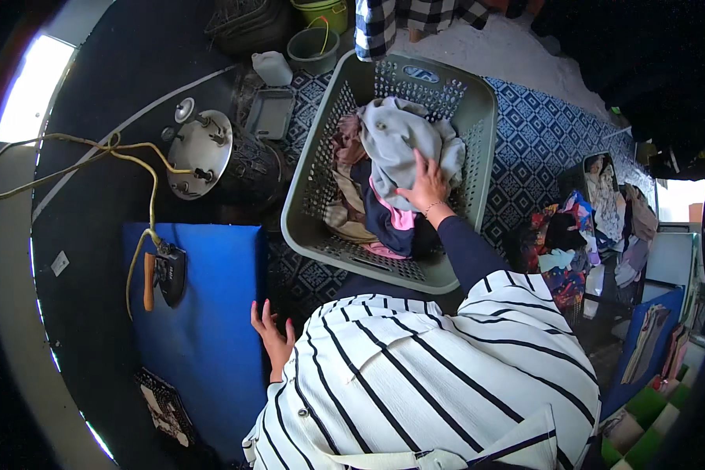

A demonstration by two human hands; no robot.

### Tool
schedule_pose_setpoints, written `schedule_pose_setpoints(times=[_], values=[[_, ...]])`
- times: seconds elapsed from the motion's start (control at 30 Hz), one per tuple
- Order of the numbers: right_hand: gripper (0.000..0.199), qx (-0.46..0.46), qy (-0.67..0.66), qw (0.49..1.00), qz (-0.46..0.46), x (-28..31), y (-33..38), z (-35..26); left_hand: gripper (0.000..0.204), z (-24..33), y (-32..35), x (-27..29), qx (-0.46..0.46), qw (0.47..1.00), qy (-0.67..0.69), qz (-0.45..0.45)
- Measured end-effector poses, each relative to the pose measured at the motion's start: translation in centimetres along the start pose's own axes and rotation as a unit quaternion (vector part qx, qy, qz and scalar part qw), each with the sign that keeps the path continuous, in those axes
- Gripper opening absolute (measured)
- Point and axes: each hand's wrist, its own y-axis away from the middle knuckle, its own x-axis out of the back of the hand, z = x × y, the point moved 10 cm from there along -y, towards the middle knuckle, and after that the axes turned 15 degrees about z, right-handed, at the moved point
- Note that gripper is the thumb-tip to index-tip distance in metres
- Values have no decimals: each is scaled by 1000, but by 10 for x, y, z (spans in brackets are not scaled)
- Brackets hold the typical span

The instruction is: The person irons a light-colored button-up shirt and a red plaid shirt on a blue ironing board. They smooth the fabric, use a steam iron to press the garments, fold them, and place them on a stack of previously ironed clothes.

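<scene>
- Around green basket (487, 157): metal boiler (206, 157), iron (172, 278) on blue counter (219, 321), at right heaped clothes (564, 235).
- Across basket's far corner: checked cloth (374, 31), cut off above.
- In basket: grey cloth (392, 141), partly hiding darker clothes (384, 218).
- On grey cloth: right hand (428, 186), fingers spread, not grasping.
- Beside counter: left hand (274, 343), released, forearm mostly hidden.

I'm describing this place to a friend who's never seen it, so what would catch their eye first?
Probably the big green basket at upper centre, where the right hand touches a grey garment. Next, the bright blue board to its lower left, with an iron on it. The striped shirt also stands out, filling the lower middle.
</scene>
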Motion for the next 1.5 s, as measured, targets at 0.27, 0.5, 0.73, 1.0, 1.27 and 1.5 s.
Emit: schedule_pose_setpoints(times=[0.27,0.5,0.73,1.0,1.27,1.5], values=[[47,-235,-348,907,-36,-30,-75,84,67,8,-18,-3,23,999,39,-6],[36,-115,-688,663,-272,228,-156,-175,49,59,-72,-26,13,981,182,-59],[45,86,-720,573,-381,329,-110,-366,61,202,-73,-11,132,721,607,-306],[38,270,-640,605,-390,367,32,-547,40,51,-20,330,112,668,653,340],[37,355,-562,482,-571,234,280,-680,53,-287,357,326,454,325,499,663],[42,590,-372,547,-464,103,487,-589,30,-321,537,296,509,458,124,719]])
